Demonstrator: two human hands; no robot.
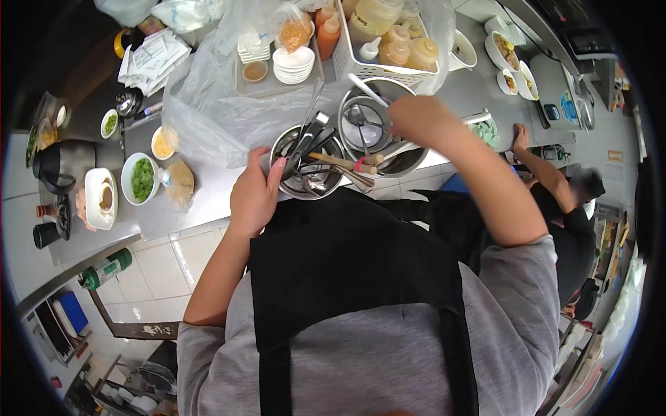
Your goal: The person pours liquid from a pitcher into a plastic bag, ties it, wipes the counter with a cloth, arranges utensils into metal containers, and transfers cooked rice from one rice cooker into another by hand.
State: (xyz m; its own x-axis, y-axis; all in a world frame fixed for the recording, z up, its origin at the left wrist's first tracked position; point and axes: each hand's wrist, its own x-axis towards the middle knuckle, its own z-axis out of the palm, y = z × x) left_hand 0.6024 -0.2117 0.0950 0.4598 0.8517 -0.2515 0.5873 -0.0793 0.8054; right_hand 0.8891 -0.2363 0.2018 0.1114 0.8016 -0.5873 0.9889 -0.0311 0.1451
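My left hand [257, 191] grips the rim of a steel container [279, 147], thumb over the edge. That container is full of utensils, among them tongs [305, 144], wooden-handled tools [333, 161] and several metal spoons and ladles. My right hand [424, 125], a little blurred, is over a second steel container [409, 163] just to the right. Its fingers are closed, and what they hold is hidden. A pale handle [368, 90] runs up to the fingers. Inside that second container a ladle [356, 115] shows in a smaller metal pot.
Behind are a tray [243, 87] with small white dishes and a white basket [343, 59] of sauce bottles. Plastic sheeting [201, 118] covers the counter's middle. Bowls of chopped greens [141, 179] stand left. A co-worker's hand [521, 136] rests on the counter at right.
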